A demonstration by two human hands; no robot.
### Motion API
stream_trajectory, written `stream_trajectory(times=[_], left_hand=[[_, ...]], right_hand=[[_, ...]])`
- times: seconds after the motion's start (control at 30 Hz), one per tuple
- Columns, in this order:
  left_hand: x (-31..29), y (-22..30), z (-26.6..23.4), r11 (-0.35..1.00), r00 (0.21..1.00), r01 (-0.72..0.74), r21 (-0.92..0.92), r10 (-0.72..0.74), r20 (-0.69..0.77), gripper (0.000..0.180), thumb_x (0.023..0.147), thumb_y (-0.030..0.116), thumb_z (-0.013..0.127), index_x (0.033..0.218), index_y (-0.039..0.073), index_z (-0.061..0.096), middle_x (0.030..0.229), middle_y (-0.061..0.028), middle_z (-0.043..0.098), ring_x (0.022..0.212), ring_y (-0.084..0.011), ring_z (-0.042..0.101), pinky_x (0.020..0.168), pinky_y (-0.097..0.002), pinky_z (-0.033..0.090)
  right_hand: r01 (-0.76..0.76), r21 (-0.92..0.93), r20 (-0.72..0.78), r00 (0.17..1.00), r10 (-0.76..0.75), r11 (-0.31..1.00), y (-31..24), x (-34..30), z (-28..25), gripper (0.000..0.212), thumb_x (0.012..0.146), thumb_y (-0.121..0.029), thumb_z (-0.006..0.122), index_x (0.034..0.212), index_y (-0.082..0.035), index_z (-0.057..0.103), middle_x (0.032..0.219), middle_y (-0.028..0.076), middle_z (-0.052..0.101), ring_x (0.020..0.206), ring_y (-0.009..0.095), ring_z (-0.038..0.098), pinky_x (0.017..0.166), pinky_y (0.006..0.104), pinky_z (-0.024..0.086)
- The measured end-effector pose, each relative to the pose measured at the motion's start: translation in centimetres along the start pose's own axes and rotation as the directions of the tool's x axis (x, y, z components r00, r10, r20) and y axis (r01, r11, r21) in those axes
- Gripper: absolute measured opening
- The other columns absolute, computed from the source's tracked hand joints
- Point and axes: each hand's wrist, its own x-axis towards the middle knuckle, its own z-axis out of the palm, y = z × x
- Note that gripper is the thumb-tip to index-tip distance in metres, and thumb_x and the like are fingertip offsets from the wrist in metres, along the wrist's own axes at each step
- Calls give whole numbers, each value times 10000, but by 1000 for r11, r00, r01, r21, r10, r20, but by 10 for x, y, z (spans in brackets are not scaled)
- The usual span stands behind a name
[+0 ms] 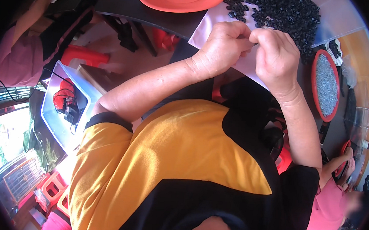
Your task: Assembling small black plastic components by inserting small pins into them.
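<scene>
My left hand (223, 48) and my right hand (277, 57) meet fingertip to fingertip over a pale pink sheet (205, 29) on the table. Both are closed in a pinch. A speck of something dark shows between the fingertips, too small and too covered to name. Just beyond the hands spreads a heap of small black plastic pieces (281, 13), a few lying loose at its left edge. To the right of my right hand stands a red oval basin (314, 81) full of thin silvery metal pins or screws (327, 84).
An orange-red basin (181, 6) sits on the dark table at the top. Left of me are a whitish plastic bin (50, 101) holding cables and a red stool (86, 55). One person in pink (329, 210) works at right, another (19, 58) is at left.
</scene>
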Motion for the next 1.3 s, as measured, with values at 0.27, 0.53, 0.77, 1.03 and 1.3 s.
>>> stream_trajectory(times=[0.27,0.53,0.77,1.03,1.3], left_hand=[[1,4,2,1000,999,26,11,-25,-40,126,864,77,645,895,-43,662,715,-84,642,632,-129,603,549,-271,495],[4,5,9,992,994,28,-124,-41,-99,94,854,37,635,864,-53,663,715,-86,643,624,-134,624,521,-263,504],[-1,12,24,960,978,66,-272,-116,-172,93,859,-7,629,916,-48,690,824,-74,680,733,-113,624,673,-247,517],[0,15,44,924,921,77,-375,-210,-327,171,835,-41,495,846,-82,662,781,-101,649,711,-152,589,597,-317,500],[7,26,-4,982,976,50,-184,-87,-200,115,885,37,648,909,-69,683,780,-145,697,658,-192,681,546,-277,533]], right_hand=[[-196,201,-68,975,213,960,3,-7,7,329,733,119,582,995,-74,630,855,68,701,755,291,679,698,386,554],[-94,11,-101,990,95,995,-6,-9,6,334,743,118,596,1028,-52,637,900,72,695,790,268,680,719,371,544],[-96,-110,-138,987,80,989,-13,-14,9,318,730,94,643,1024,-30,642,930,100,692,837,288,676,730,381,519],[-59,-223,-253,968,0,973,-17,-20,19,319,727,-28,645,1044,-60,630,831,68,609,741,253,604,657,368,456],[-232,217,-231,932,281,948,-5,-14,-1,350,710,51,695,1037,-64,650,911,95,657,813,273,657,733,345,517]])
